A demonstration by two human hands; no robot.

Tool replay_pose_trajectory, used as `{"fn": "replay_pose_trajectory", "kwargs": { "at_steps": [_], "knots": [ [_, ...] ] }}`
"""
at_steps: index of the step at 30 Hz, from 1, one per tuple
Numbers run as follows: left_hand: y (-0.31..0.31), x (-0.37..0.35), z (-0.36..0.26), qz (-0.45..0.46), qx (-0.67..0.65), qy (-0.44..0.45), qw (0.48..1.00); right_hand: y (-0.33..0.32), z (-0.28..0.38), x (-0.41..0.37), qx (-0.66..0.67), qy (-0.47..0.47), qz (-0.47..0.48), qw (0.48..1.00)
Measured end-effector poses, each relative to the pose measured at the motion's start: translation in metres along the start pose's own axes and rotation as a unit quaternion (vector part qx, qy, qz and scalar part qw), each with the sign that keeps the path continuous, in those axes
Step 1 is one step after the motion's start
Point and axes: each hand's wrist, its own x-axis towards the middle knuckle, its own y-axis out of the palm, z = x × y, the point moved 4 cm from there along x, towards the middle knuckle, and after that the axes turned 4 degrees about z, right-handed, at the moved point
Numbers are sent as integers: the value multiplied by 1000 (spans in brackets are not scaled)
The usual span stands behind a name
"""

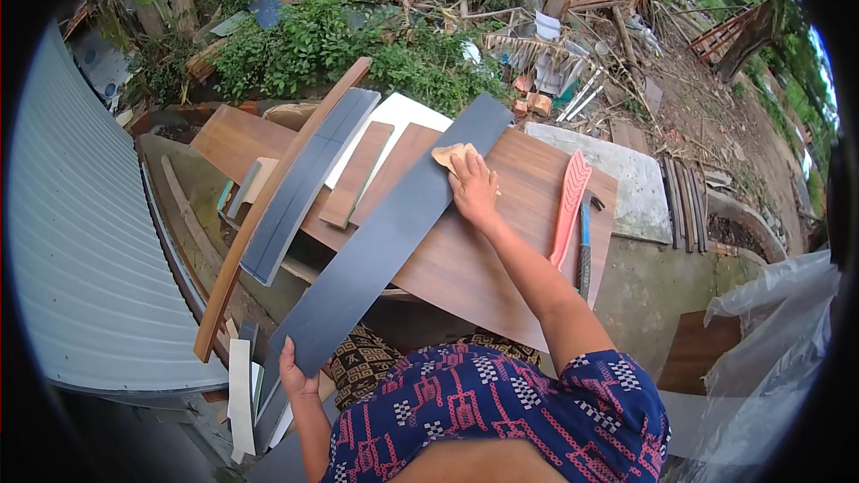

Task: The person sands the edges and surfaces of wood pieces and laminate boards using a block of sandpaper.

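A long dark grey board point(385, 237) lies slantwise across the wood-grain panels in front of me. My left hand point(298, 371) grips its near lower end, the thumb on top along the edge. Toward the far end, my right hand point(474, 186) presses a folded tan cloth point(452, 156) flat against the board's face. Whether the cloth is thin fabric or something stiffer is hard to make out. Beneath the board is a large brown wood-grain panel point(537, 188). A red handsaw-shaped tool point(570, 206) and a hammer point(585, 246) with a blue and black handle rest on that panel, right of my arm.
Left of the board lie a long brown wooden strip point(277, 197), another grey board point(309, 183) and a small brown board point(358, 174). A corrugated metal sheet point(98, 241) stands at far left. Clear plastic sheeting point(774, 349) hangs at right. Plants and a concrete slab point(617, 183) are behind.
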Motion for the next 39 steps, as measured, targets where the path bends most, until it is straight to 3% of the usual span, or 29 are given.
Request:
{"fn": "replay_pose_trajectory", "kwargs": {
  "at_steps": [2, 4, 8, 11, 14, 20, 23, 26, 30, 33, 35, 39],
  "knots": [
    [-1, 1, -1, 5, 6, -5, 1000, 10, 43, -31, 4, -100, -4, 995],
    [0, 1, 0, 3, 6, -14, 1000, 9, 97, -77, 35, -216, 54, 974],
    [-2, 3, 6, 0, -15, -31, 999, 16, 159, -163, 140, -423, 159, 881],
    [-1, -1, 7, -12, -21, -36, 999, 16, 155, -164, 121, -458, 188, 861],
    [1, 0, 6, -14, -22, -33, 999, -1, 128, -121, 77, -396, 125, 907],
    [-6, 6, 11, 7, -49, -48, 998, -4, 26, -15, -32, -119, -4, 992],
    [-1, 5, 9, 21, -53, -39, 998, -4, 27, -15, -32, -66, -6, 997],
    [-1, 5, 10, 21, -60, -33, 997, 2, 78, -63, 14, -215, 44, 976],
    [-2, 2, 12, -23, -65, -43, 997, 4, 153, -148, 86, -437, 129, 886],
    [4, -1, 12, -62, -45, -66, 995, 15, 182, -157, 147, -471, 247, 834],
    [-4, -2, 13, -108, 0, -61, 992, -5, 210, -134, 153, -440, 358, 809],
    [-14, -1, 8, -175, 65, -60, 981, -63, 299, -117, 81, -572, 317, 752]
  ]
}}
